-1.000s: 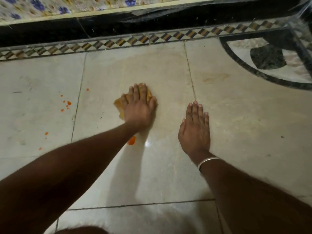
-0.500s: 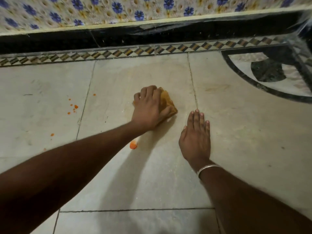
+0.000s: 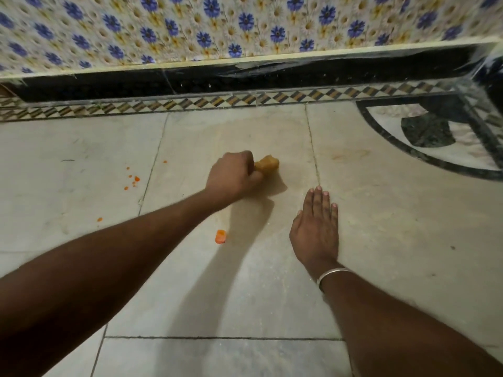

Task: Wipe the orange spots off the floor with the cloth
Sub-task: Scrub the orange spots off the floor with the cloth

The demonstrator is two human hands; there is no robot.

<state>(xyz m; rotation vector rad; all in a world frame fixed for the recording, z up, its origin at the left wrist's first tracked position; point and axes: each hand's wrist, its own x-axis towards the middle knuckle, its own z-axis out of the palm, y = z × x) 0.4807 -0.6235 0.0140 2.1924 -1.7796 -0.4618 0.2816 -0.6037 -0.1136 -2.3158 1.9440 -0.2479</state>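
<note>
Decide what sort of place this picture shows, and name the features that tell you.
Probably a tiled room indoors, perhaps in a home: a pale stone-slab floor, a diamond-patterned border strip along a black skirting, and blue-flowered wall tiles above.

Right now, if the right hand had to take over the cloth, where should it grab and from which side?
Probably the bunched yellow end of the cloth poking out of the left hand: the rest is hidden in that fist. Come from the right, where the right hand rests flat on the floor; a pinch from above should suit the rounded wad.
</note>
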